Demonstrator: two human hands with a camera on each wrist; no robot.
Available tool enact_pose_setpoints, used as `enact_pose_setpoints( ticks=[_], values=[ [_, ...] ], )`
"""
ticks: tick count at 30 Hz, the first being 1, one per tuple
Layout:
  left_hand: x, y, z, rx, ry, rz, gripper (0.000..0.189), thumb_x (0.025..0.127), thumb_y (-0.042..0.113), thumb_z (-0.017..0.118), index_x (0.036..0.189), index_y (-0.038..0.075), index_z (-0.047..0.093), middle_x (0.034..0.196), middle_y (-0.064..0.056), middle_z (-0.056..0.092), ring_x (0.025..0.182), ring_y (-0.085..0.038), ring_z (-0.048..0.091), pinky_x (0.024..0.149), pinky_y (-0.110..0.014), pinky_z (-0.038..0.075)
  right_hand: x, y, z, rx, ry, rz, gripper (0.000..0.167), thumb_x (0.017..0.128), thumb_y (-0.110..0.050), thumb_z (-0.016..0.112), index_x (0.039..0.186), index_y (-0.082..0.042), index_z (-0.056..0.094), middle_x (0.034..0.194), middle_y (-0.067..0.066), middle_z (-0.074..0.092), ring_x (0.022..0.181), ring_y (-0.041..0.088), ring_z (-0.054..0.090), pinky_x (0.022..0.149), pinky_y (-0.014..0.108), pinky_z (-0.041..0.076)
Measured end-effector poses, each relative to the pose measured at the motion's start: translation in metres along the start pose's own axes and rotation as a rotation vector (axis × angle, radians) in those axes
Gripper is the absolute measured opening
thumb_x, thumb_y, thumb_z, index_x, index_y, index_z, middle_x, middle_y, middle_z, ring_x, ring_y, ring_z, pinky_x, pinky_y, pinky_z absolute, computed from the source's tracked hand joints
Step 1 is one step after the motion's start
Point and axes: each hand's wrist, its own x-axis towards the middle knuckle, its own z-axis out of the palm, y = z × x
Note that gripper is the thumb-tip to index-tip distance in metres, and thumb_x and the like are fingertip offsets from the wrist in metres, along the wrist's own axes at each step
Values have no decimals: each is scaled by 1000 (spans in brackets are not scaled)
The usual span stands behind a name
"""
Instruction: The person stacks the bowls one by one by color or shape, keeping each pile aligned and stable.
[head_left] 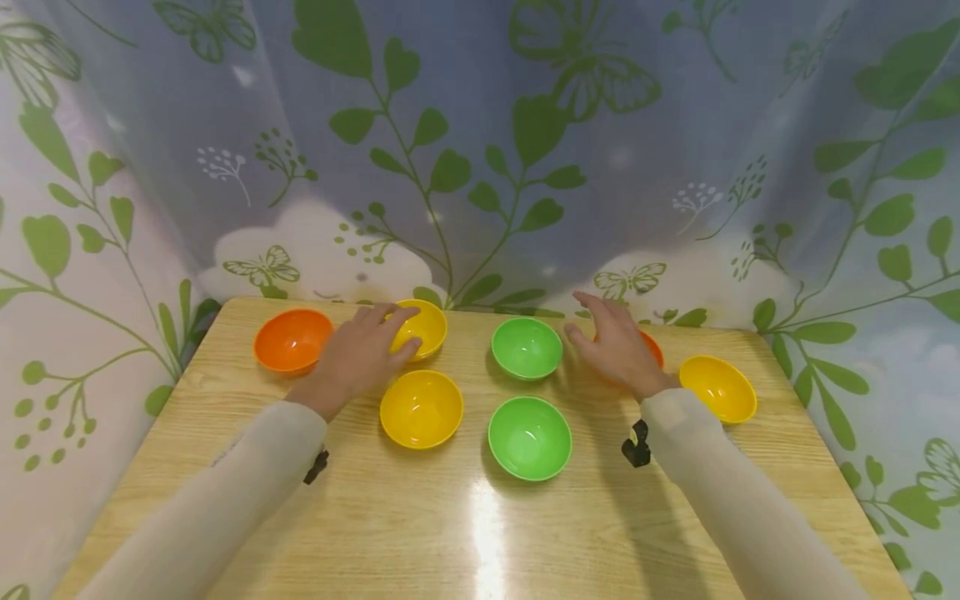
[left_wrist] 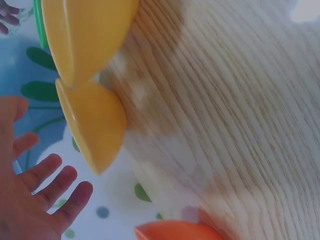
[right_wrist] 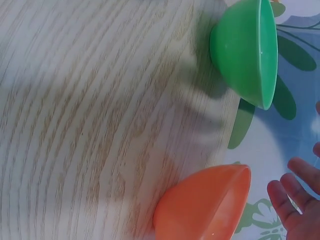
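1. Along the far side, a leaf-and-butterfly curtain (head_left: 480, 242) hangs behind a wooden table (head_left: 405, 525);
2. from the near left and near right reach two pale sleeves (head_left: 225, 492);
3. above the far yellow bowl (head_left: 429, 329) hovers the left hand (head_left: 358, 357), fingers apart and loosely bent, a gap between them and the bowl;
4. over the right orange bowl (head_left: 654, 348), partly hiding it, hovers the right hand (head_left: 618, 346), fingers apart and clear of the rim;
5. at far left sits the left orange bowl (head_left: 292, 340); nearer the middle, the near yellow bowl (head_left: 422, 410); right of these, the far green bowl (head_left: 527, 348) and near green bowl (head_left: 530, 439); farthest right, the right yellow bowl (head_left: 717, 389);
6. under the wrists, small black pieces (head_left: 637, 446).
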Motion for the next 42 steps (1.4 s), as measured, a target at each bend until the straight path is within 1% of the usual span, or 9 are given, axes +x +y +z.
enact_pose_setpoints(
  ticks=[4, 7, 11, 13, 19, 27, 34, 37, 42],
  values=[
    [-1, 9, 1, 2, 8, 30, 61, 111, 48, 56, 166, 22, 46, 164, -17, 50, 148, -44, 50, 115, -66, 50, 0, -3, 3, 20, -7, 4, 67, 110, -40, 55, 170, -13, 38, 166, 20, 50, 156, 48, 38, 126, 74, 31],
    [-2, 13, 3, 5, 9, 46, 61, 111, 47, 57, 165, 21, 47, 163, -16, 52, 146, -44, 52, 115, -65, 51, -1, -5, 5, 35, -18, 10, 67, 110, -39, 55, 170, -13, 38, 164, 21, 51, 150, 48, 46, 122, 72, 40],
    [-5, 18, 5, -6, 12, 58, 59, 111, 45, 57, 164, 20, 49, 162, -16, 54, 148, -44, 51, 118, -65, 49, -1, -7, 8, 54, -24, 12, 67, 110, -36, 56, 170, -12, 38, 163, 23, 52, 141, 49, 56, 113, 68, 51],
    [-6, 21, 5, -13, 16, 66, 57, 111, 45, 57, 163, 20, 50, 161, -16, 55, 148, -42, 52, 118, -64, 50, -1, -8, 9, 60, -23, 12, 67, 110, -34, 56, 169, -12, 38, 163, 23, 52, 139, 49, 58, 111, 67, 53],
    [-12, 29, 7, -42, 20, 88, 54, 112, 42, 58, 161, 20, 52, 159, -15, 58, 145, -38, 56, 112, -60, 55, -1, -8, 13, 81, -35, 28, 67, 110, -34, 57, 170, -12, 37, 164, 21, 51, 139, 48, 59, 110, 66, 54],
    [-18, 38, 10, -100, -13, 91, 54, 112, 40, 57, 162, 19, 51, 161, -13, 56, 148, -37, 54, 111, -62, 55, -2, -8, 18, 107, -52, 27, 67, 110, -33, 56, 171, -11, 35, 166, 23, 49, 139, 48, 58, 110, 66, 53],
    [-20, 46, 12, -160, -36, 98, 54, 112, 38, 59, 161, 18, 52, 162, -11, 55, 149, -36, 54, 116, -61, 53, -4, -9, 20, 117, -65, 35, 68, 111, -32, 55, 171, -10, 33, 167, 23, 46, 139, 47, 58, 111, 66, 53],
    [-22, 50, 12, -184, -49, 91, 54, 111, 37, 60, 161, 18, 52, 162, -11, 55, 148, -36, 55, 117, -60, 52, -5, -8, 21, 120, -66, 38, 68, 111, -32, 56, 171, -9, 33, 167, 24, 46, 139, 48, 59, 111, 65, 53],
    [-27, 55, 14, -218, -51, 92, 54, 110, 33, 61, 161, 17, 51, 163, -12, 55, 147, -36, 57, 117, -59, 52, -5, -8, 24, 126, -67, 28, 68, 111, -30, 56, 171, -8, 33, 166, 25, 45, 138, 49, 59, 111, 66, 54]
  ],
)
